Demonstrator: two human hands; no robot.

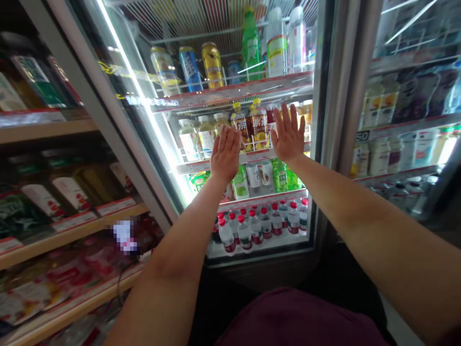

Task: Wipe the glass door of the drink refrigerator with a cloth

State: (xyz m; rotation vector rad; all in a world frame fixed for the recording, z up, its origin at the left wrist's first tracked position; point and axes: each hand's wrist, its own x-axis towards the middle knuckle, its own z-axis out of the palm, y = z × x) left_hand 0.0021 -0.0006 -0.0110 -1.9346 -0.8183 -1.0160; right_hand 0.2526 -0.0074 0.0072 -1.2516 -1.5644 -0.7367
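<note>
Both my arms reach forward to a lit drinks fridge (316,158). My left hand (226,153) is flat with its fingers stretched out, in front of the middle shelf, and holds nothing. To its right, my right hand (288,135) is spread open, also with nothing in it. Behind and between the hands stand dark tea bottles with yellow caps (259,126). White-capped bottles (206,137) are left of my left hand. Whether my palms touch a glass door or hang in the air, I cannot tell.
Above are cans (212,65) and a green bottle (251,45). Green cartons (239,182) fill the lower shelf, and red-capped water bottles (245,232) the bottom. Wooden shelves (72,223) with bottles stand left. Another fridge section (403,127) is on the right.
</note>
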